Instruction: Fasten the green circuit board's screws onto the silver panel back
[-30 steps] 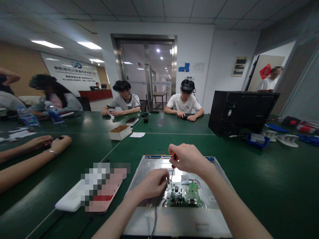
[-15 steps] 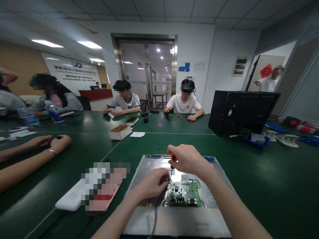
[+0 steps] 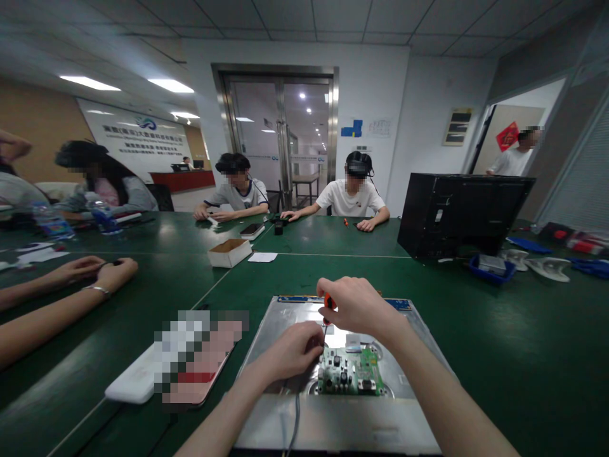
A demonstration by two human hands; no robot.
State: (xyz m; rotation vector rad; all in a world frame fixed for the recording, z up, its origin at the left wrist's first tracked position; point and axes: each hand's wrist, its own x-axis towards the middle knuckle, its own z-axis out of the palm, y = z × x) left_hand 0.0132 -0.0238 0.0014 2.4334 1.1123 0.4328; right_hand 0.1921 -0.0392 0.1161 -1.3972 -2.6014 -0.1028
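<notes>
My right hand (image 3: 359, 304) is closed round the orange-and-black handle of a screwdriver (image 3: 328, 303), held nearly upright with its shaft pointing down. The tip meets the upper left corner of a green circuit board (image 3: 349, 368); the exact contact point is hidden by fingers. My left hand (image 3: 295, 350) has its thumb and fingers pinched together beside that corner, and whatever lies between them cannot be made out. The board sits on the silvery back of a display panel (image 3: 404, 424), which lies flat on the table. A grey cable (image 3: 295, 422) runs down the panel below my left hand.
Left of the panel lie a white device (image 3: 136, 377) and a pink phone (image 3: 200, 381), partly blurred out. A white box (image 3: 229, 255) stands farther back. To the right are a black monitor (image 3: 469, 212) and a blue tray (image 3: 492, 270). A co-worker's hands (image 3: 107, 273) are at left.
My right hand and the screwdriver have shifted slightly left; my left hand stays at the board's corner. Across the table, a co-worker has reached an arm out to a black object.
</notes>
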